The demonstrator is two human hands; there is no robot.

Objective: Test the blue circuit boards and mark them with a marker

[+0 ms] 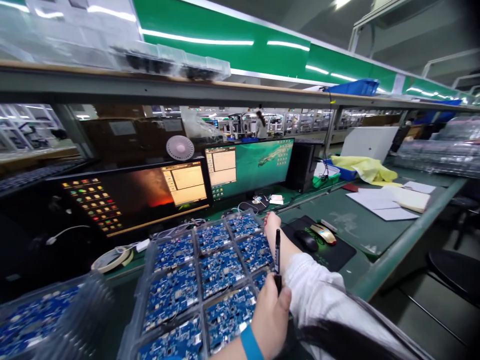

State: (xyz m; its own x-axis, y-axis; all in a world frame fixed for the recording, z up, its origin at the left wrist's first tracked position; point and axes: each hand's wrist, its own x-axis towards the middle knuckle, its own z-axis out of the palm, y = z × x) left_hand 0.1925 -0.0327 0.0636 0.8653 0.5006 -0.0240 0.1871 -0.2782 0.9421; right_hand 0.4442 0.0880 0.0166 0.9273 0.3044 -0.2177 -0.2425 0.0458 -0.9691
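In the head view, my left hand [270, 317], with a blue band [251, 343] at the wrist, is closed round a black marker [277, 252] that points upward. This hand is over the near right part of a clear plastic tray [199, 280] divided into compartments, with blue circuit boards [222, 269] in them. My right arm, in a white sleeve [317, 280], stretches forward beside the tray. My right hand [272, 223] is at the tray's far right corner with its fingers curled in; what they hold, if anything, is hidden.
Two lit monitors [249, 167] stand behind the tray. To the right are two mice [323, 234] on a black mat [339, 255], papers [378, 202] and a yellow cloth [369, 169]. Stacked trays [80, 320] and a tape roll [112, 260] are at left. A shelf [262, 92] runs overhead.
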